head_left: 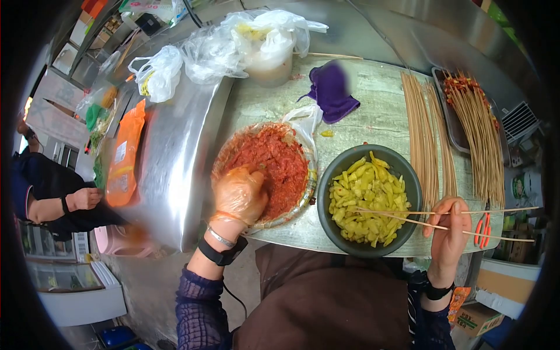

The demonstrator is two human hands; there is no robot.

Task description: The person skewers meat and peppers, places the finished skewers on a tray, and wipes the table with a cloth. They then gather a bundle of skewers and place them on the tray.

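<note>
Head view: left hand (240,191) down in mash (289,175), right hand (448,233) around sticks (501,210)

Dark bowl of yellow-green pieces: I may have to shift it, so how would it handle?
The bowl looks rigid, its rim evenly round. Well filled, it is probably fairly heavy. Tilting it would likely spill the loose pieces.

Purple cloth (331,93); orange packet (125,156)

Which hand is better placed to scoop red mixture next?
Probably the left hand: gloved, it's already in the red mixture. The right hand holds two skewers, tips over the green pieces.
</note>
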